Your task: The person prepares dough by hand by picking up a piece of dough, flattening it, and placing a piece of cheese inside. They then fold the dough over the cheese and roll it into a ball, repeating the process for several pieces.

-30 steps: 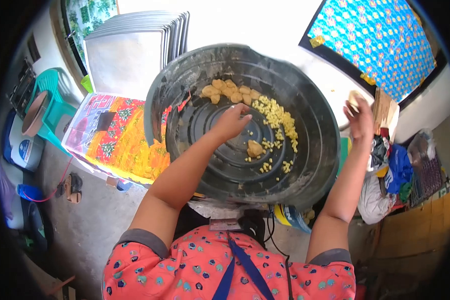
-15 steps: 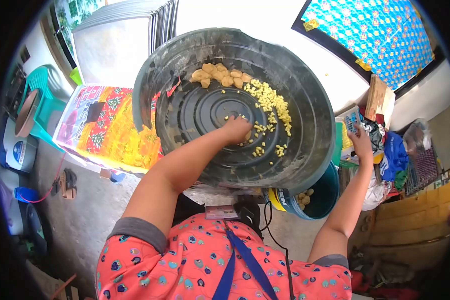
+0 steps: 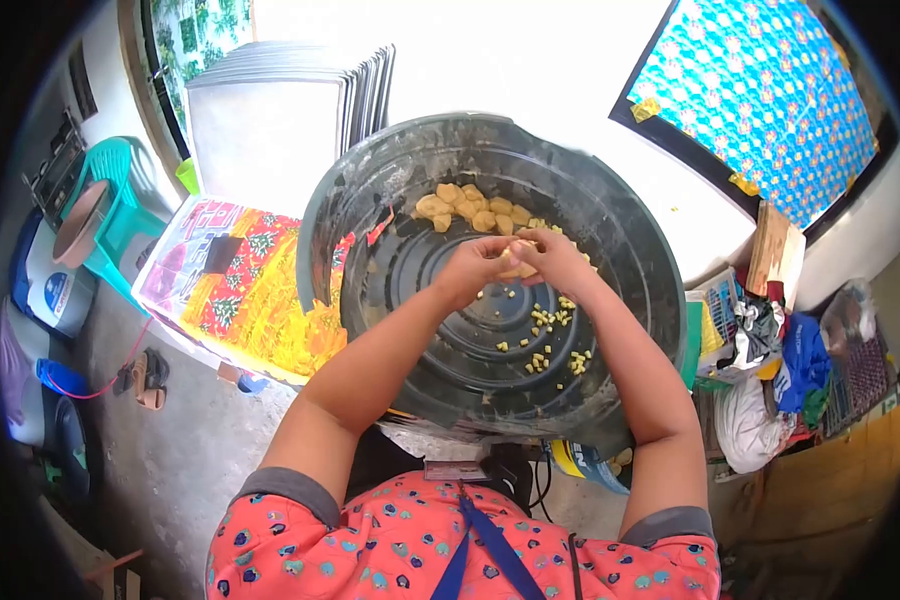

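Note:
Over the middle of the large black basin (image 3: pixel 410 385), my left hand (image 3: pixel 473 268) and my right hand (image 3: pixel 560 262) meet. Between their fingers is a lump of tan dough (image 3: pixel 516 262), partly covered by the fingertips. Behind my hands, several tan dough pieces (image 3: pixel 465 207) lie clustered against the basin's far side. Small pale-yellow cubes (image 3: pixel 550 320) are scattered over the ribbed bottom, below and to the right of my hands. More cubes are partly hidden behind my right hand.
A bucket (image 3: pixel 580 462) stands under the basin's near right edge, largely covered. To the right are a cluttered shelf (image 3: pixel 720 320) and a blue bag (image 3: pixel 802 360). A box with a colourful cover (image 3: pixel 255 270) is left of the basin; a green chair (image 3: pixel 120 235) stands beyond.
My right hand has come from the shelf at the right into the basin, joining my left hand at the dough. My left hand has risen from the basin's bottom. The camera view has shifted.

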Demonstrator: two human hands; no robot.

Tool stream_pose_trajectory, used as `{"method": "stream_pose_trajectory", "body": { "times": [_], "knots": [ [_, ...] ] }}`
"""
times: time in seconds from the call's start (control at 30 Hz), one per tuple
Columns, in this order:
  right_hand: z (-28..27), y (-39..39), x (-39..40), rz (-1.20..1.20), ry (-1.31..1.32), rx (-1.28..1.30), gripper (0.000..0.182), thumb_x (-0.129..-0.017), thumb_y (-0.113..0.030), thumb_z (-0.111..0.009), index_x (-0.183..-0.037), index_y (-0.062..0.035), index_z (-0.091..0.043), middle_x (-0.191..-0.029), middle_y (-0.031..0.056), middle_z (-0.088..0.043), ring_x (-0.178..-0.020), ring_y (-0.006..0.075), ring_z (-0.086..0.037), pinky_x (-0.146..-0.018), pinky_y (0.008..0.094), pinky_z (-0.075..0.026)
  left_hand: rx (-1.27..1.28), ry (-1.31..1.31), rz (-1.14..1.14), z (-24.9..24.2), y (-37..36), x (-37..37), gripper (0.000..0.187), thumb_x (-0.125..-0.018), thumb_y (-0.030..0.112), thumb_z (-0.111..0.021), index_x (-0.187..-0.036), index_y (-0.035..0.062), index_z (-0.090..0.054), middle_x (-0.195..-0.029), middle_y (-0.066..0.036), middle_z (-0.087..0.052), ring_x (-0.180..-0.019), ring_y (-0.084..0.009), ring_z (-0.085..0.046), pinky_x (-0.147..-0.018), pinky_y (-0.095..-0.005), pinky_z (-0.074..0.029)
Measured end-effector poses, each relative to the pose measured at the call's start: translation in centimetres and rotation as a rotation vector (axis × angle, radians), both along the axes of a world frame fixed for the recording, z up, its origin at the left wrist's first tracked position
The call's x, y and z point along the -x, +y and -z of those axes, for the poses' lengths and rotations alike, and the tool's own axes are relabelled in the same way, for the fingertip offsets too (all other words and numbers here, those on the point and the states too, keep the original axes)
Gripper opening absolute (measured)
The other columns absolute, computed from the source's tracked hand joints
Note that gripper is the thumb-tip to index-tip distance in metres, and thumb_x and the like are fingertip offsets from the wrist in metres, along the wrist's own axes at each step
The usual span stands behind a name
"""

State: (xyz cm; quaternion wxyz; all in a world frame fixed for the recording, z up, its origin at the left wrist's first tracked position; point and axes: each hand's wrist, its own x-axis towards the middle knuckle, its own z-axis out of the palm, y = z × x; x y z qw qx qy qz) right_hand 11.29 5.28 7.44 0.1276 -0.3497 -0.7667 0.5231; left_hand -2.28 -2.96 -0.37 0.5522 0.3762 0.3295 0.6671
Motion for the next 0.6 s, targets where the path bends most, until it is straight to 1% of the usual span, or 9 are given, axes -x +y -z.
{"method": "stream_pose_trajectory", "body": {
  "times": [0.03, 0.07, 0.13, 0.23, 0.27, 0.3, 0.4, 0.5, 0.6],
  "knots": [
    [0.3, 0.4, -0.5, 0.013, 0.081, 0.057, 0.05, -0.087, -0.031, -0.062, -0.122, 0.0015, -0.049, -0.106, 0.0135, -0.059, -0.083, 0.019, -0.063, -0.066, 0.0278, -0.055, -0.017, -0.091, 0.028, -0.2, 0.1, -0.2, 0.035, -0.085, 0.016, -0.065, -0.115, 0.0003, -0.057, -0.101, -0.008, -0.063, -0.086, -0.013, -0.062, -0.07, -0.0268, -0.053],
    [0.5, 0.9, -1.0, 0.029, 0.159, 0.112, 0.049, -0.086, -0.029, -0.063, -0.122, 0.0012, -0.049, -0.106, 0.0138, -0.059, -0.082, 0.0201, -0.063, -0.065, 0.0277, -0.055, -0.029, -0.091, 0.02, -0.1, 0.3, -0.1, 0.036, -0.085, 0.016, -0.064, -0.116, -0.0004, -0.056, -0.102, -0.009, -0.063, -0.087, -0.0137, -0.062, -0.07, -0.0268, -0.053],
    [0.4, 1.5, -1.5, 0.067, 0.26, 0.225, 0.045, -0.085, -0.022, -0.064, -0.121, 0.0016, -0.049, -0.103, 0.0119, -0.059, -0.085, 0.0184, -0.062, -0.065, 0.0274, -0.055, -0.046, -0.095, 0.008, -0.1, 0.8, 0.3, 0.038, -0.086, 0.016, -0.063, -0.117, -0.0016, -0.054, -0.104, -0.011, -0.063, -0.088, -0.0152, -0.063, -0.072, -0.0268, -0.054],
    [-0.7, 1.8, -1.7, 0.069, 0.39, 0.341, 0.042, -0.084, -0.015, -0.066, -0.117, 0.0023, -0.048, -0.098, 0.0103, -0.059, -0.085, 0.0169, -0.062, -0.065, 0.0286, -0.054, 0.044, -0.145, -0.043, 0.0, 0.9, 0.9, 0.033, -0.087, 0.009, -0.057, -0.118, -0.0023, -0.053, -0.099, -0.01, -0.063, -0.083, -0.0161, -0.063, -0.071, -0.0275, -0.054],
    [-0.9, 1.7, -1.8, 0.094, 0.391, 0.357, 0.041, -0.084, -0.015, -0.066, -0.117, 0.0021, -0.048, -0.098, 0.0104, -0.059, -0.085, 0.0168, -0.062, -0.066, 0.0284, -0.054, 0.069, -0.157, -0.069, 0.0, 0.8, 1.0, 0.032, -0.087, 0.008, -0.056, -0.118, -0.0023, -0.053, -0.098, -0.009, -0.062, -0.082, -0.016, -0.063, -0.07, -0.0277, -0.055],
    [-1.1, 1.7, -1.8, 0.116, 0.394, 0.372, 0.04, -0.084, -0.016, -0.066, -0.116, 0.0019, -0.048, -0.098, 0.0105, -0.059, -0.085, 0.0167, -0.062, -0.066, 0.0282, -0.054, 0.099, -0.097, -0.149, 0.1, 0.7, 0.7, 0.033, -0.085, 0.007, -0.056, -0.116, -0.003, -0.053, -0.103, -0.01, -0.06, -0.085, -0.0147, -0.06, -0.076, -0.0278, -0.051],
    [-1.6, 1.5, -2.2, 0.081, 0.384, 0.399, 0.037, -0.083, -0.012, -0.066, -0.113, 0.0013, -0.05, -0.1, 0.0107, -0.059, -0.086, 0.0166, -0.062, -0.069, 0.026, -0.052, 0.186, 0.203, -0.087, -0.4, 0.4, 0.4, 0.034, -0.087, 0.01, -0.056, -0.119, -0.0003, -0.053, -0.109, -0.008, -0.057, -0.099, -0.0123, -0.055, -0.088, -0.0294, -0.044],
    [-1.5, 1.7, -2.8, 0.032, 0.333, 0.34, 0.038, -0.082, -0.011, -0.067, -0.114, 0.0021, -0.051, -0.101, 0.0108, -0.059, -0.087, 0.0164, -0.061, -0.072, 0.0255, -0.051, 0.071, 0.065, -0.06, -1.1, 0.0, -0.5, 0.038, -0.086, 0.015, -0.06, -0.12, 0.0007, -0.053, -0.112, -0.007, -0.057, -0.107, -0.0115, -0.05, -0.092, -0.0291, -0.038],
    [-1.4, 1.2, -3.0, 0.019, 0.259, 0.221, 0.04, -0.082, -0.01, -0.067, -0.116, 0.0033, -0.051, -0.102, 0.0102, -0.059, -0.088, 0.0148, -0.06, -0.075, 0.0252, -0.05, -0.017, 0.137, -0.128, -1.2, -0.2, -1.5, 0.04, -0.083, 0.019, -0.067, -0.115, -0.001, -0.055, -0.108, -0.008, -0.059, -0.1, -0.0118, -0.055, -0.086, -0.0276, -0.043]
  ]
}}
